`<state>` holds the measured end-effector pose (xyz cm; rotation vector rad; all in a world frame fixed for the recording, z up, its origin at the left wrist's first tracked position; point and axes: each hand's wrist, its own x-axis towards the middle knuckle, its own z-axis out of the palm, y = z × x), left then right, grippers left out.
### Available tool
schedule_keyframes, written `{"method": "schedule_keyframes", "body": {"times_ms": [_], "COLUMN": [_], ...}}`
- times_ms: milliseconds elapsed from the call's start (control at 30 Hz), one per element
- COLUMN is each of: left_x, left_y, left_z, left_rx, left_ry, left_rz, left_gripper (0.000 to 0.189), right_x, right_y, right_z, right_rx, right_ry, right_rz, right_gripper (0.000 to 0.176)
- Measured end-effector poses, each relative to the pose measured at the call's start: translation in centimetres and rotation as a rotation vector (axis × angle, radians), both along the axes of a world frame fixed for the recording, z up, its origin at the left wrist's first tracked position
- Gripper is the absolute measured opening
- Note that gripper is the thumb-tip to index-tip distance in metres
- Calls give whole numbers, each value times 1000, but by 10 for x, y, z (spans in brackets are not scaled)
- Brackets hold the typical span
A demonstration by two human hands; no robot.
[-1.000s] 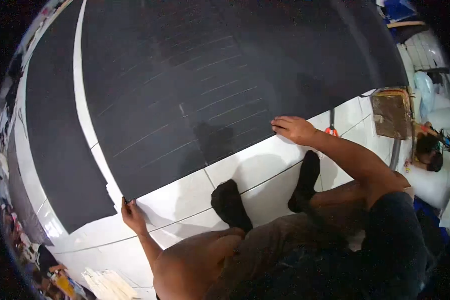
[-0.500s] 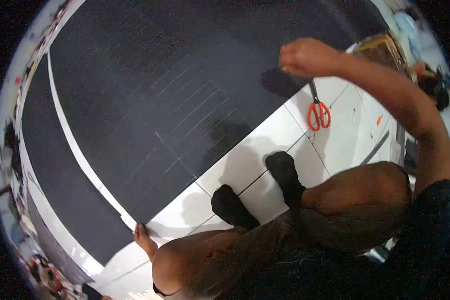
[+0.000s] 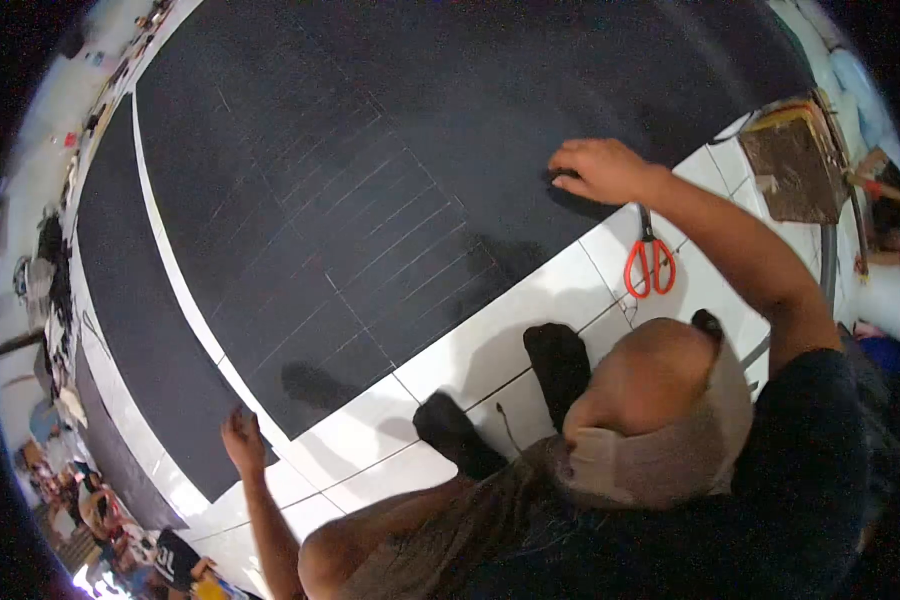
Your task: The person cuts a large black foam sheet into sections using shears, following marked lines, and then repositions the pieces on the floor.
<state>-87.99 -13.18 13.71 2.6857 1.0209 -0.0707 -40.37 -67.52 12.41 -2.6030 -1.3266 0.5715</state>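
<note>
A large dark sheet (image 3: 450, 90) with pale ruled lines lies flat on white floor tiles. Along its left side runs a separate dark strip (image 3: 155, 330), with a white gap between them. My left hand (image 3: 243, 443) is over the near end of this strip, beside the big sheet's corner, its fingers slightly apart. Close over the sheet's right part is my right hand (image 3: 605, 170), thumb and curled fingers apart, its shadow just beneath. Red-handled scissors (image 3: 650, 265) rest on the tiles below my right wrist, blades towards the sheet.
My feet in dark socks (image 3: 457, 435) stand on the tiles near the sheet's edge. A brown flat stack (image 3: 795, 170) lies at the right. Another dark piece (image 3: 115, 440) lies at the far left, with clutter along the edges of view.
My left hand has moved from the sheet's corner to over the strip. My right hand has lowered towards the sheet and its fingers have loosened. The view has shifted; my right knee is nearer in.
</note>
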Motion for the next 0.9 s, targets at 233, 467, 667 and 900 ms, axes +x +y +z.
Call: {"method": "schedule_keyframes", "body": {"times_ms": [233, 467, 667, 900], "left_x": [186, 258, 237, 244], "left_y": [-109, -302, -347, -349], "left_z": [26, -61, -97, -103], "left_rx": [-117, -432, -223, -230], "left_ry": [367, -95, -225, -51], "left_rz": [-608, -762, -748, -793], "left_gripper": [35, 39, 40, 39], "right_x": [-76, -178, -183, -171], "right_y": [-71, -144, -145, -145], "right_z": [-38, -68, -58, -51], "right_rx": [134, 189, 182, 48], "right_ry": [108, 103, 167, 356], "right_rz": [-559, -1000, -1199, -1093], "right_gripper": [27, 41, 62, 49]}}
